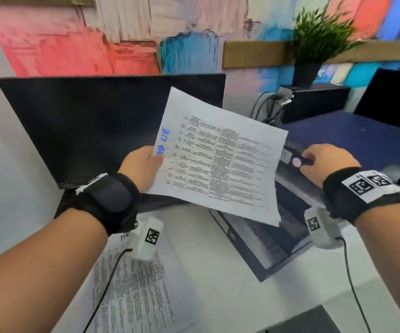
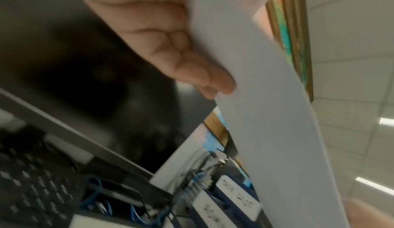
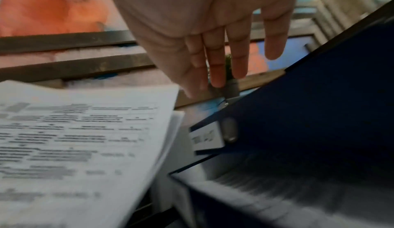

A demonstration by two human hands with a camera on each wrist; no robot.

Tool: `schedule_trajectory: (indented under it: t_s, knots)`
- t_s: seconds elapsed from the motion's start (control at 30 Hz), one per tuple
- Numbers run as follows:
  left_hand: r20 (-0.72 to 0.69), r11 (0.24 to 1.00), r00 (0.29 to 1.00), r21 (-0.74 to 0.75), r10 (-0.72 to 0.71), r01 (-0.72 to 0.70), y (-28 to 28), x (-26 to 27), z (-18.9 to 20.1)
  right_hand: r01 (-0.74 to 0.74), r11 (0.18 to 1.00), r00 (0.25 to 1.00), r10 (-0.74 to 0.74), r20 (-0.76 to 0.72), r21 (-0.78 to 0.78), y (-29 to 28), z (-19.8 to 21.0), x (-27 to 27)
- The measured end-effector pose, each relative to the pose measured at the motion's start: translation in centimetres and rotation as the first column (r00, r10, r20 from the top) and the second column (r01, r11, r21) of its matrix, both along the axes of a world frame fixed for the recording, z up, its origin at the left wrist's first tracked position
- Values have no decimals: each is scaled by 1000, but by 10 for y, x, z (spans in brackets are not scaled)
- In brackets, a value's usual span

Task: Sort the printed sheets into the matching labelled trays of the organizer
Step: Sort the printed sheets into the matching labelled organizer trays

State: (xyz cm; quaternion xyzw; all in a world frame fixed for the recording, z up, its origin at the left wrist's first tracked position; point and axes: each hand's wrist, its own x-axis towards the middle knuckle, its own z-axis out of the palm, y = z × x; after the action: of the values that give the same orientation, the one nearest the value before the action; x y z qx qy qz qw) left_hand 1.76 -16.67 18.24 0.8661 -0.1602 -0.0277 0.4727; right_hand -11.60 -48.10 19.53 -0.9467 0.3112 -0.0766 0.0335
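My left hand (image 1: 153, 157) pinches the left edge of a printed sheet (image 1: 218, 162) with a dense table and blue handwriting, held tilted in the air before the monitor. The left wrist view shows the left hand's fingers (image 2: 192, 66) under the sheet's blank back (image 2: 266, 105). The dark blue organizer (image 1: 362, 140) stands at the right. My right hand (image 1: 308, 158) is at its front upper edge, beside a white label (image 1: 286, 155). In the right wrist view the right hand's fingers (image 3: 217, 60) are straight and hold nothing, above the label (image 3: 208, 137). A lower tray (image 1: 266, 239) sticks out with printed paper in it.
A dark monitor (image 1: 110, 121) stands behind the sheet. Another printed sheet (image 1: 134, 284) lies on the white desk under my left wrist. A potted plant (image 1: 314, 44) and a second screen (image 1: 391, 92) are at the back right. A keyboard (image 2: 32, 189) and power strips (image 2: 236, 193) lie below.
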Motion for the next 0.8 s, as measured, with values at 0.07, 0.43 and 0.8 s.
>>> schedule_trajectory:
  t_s: [0.07,0.43,0.8]
  knots:
    - [-24,999,998,4,-53,54,-14,-1,1,72,997,996,-72,-48,-6,-24,5,-12]
    - [-344,928,928,-373,-142,3,-75,-13,5,155,987,952,-160,-263,-37,-75,7,-52]
    - [-387,862,870,-501,-305,80,-94,-27,40,59,996,930,-78,-359,-64,-86,13,-58]
